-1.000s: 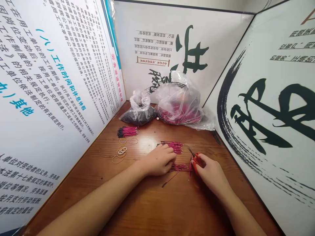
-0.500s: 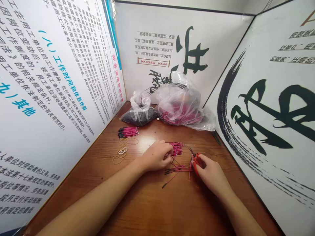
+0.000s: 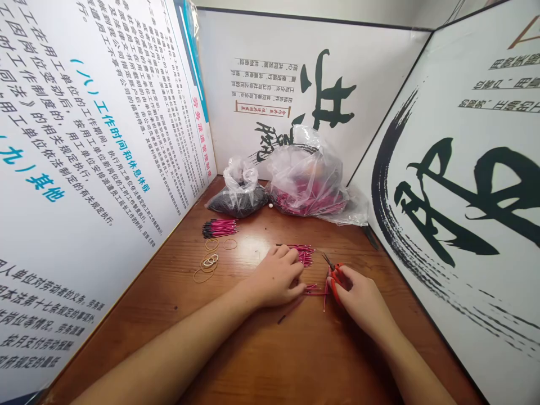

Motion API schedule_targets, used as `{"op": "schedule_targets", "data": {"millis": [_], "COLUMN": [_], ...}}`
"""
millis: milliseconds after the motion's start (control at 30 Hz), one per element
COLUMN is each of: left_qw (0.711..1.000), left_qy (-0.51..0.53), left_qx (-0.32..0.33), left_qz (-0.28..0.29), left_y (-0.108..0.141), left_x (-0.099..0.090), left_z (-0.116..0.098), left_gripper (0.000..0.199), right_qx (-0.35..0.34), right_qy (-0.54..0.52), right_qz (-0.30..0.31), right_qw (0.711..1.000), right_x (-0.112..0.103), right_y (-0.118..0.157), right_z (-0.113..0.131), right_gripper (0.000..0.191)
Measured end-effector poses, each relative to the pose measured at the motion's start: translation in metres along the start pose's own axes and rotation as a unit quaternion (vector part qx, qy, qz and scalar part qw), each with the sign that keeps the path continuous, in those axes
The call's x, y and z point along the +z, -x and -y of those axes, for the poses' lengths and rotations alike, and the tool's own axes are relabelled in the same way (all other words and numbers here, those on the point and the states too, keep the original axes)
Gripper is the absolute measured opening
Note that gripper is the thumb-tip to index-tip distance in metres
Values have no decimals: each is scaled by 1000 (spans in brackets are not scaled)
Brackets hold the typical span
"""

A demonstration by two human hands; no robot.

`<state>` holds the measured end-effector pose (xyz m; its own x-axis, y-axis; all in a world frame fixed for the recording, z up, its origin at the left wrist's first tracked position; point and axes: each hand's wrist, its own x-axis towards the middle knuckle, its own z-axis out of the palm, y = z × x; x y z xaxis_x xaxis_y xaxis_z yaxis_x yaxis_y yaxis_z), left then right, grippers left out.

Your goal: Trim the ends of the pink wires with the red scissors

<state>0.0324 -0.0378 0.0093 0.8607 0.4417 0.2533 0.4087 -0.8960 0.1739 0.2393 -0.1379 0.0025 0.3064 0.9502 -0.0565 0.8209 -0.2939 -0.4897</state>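
Note:
My right hand (image 3: 363, 295) is closed around red-handled scissors (image 3: 336, 274), their dark tips pointing up and left. Beside its fingertips, a thin pink wire (image 3: 324, 298) lies crosswise. To the left, my left hand (image 3: 278, 278) rests low on the table with curled fingers, over a small group of pink wires (image 3: 312, 289) that it partly covers. What those fingers hold is hidden. Just beyond them lies a larger pile of pink wires (image 3: 304, 254), their bare tips toward the right. A dark-ended wire (image 3: 282, 321) sticks out below the left hand.
At the back of the wooden table (image 3: 253, 360) stand a plastic bag of black pieces (image 3: 238, 199) and a larger bag of pink wires (image 3: 312, 191). A bundle of black-ended pink wires (image 3: 220, 228) and several rubber bands (image 3: 206, 261) lie at left. Printed panels (image 3: 270, 45) enclose the table.
My left hand has shifted slightly right and down, its fingers now covering more of the lower group of wires. My right hand stays nearly in place with the scissors.

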Motion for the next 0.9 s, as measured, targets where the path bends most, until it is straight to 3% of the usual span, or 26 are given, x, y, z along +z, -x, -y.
{"op": "schedule_targets", "data": {"millis": [200,500,733,900], "left_qw": [999,998,998,997], "left_qy": [-21,-22,16,-1], "left_qx": [-27,-50,53,57], "left_qz": [9,-10,44,55], "left_y": [-1,-2,1,1], "left_x": [4,-10,-16,-12], "left_z": [-3,28,24,20], "left_gripper": [13,13,5,13], "right_qx": [-2,-8,-34,-98], "right_qy": [6,9,17,25], "right_qz": [-2,-5,-15,-18], "right_qw": [1000,1000,999,995], "right_x": [0,-1,3,7], "right_y": [0,0,0,-1], "right_z": [0,1,-4,-5], "right_gripper": [19,20,22,23]}}
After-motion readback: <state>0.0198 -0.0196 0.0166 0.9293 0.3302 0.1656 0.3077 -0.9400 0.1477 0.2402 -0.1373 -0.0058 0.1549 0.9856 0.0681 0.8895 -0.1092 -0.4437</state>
